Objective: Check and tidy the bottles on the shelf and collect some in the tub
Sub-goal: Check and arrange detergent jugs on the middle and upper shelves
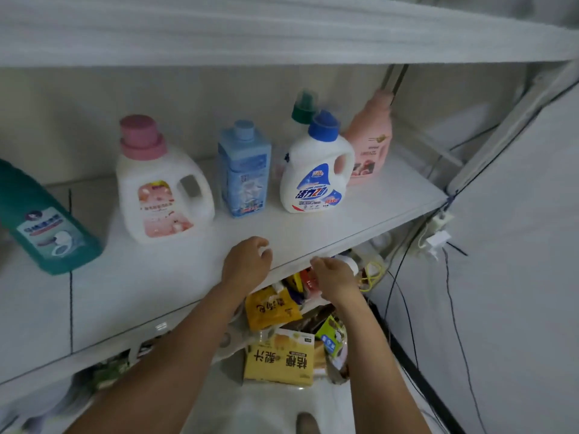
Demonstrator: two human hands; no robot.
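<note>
Several bottles stand on the white shelf (313, 227): a teal bottle (44, 220) at the far left, a white jug with a pink cap (163, 189), a light blue square bottle (246, 170), a white jug with a blue cap (316, 170), a green-capped bottle (302, 109) behind it, and a pink bottle (371, 142) at the right. My left hand (247, 261) hovers over the shelf's front edge, fingers loosely curled, holding nothing. My right hand (333, 277) is just below the edge, fingers loosely curled and empty. No tub is identifiable.
Under the shelf lie yellow snack packets (271, 308), a yellow box (280, 358) and a green packet (332, 336). Black cables (451, 308) and a white plug (437, 239) hang at the right by the shelf post. Another shelf board (282, 32) runs overhead.
</note>
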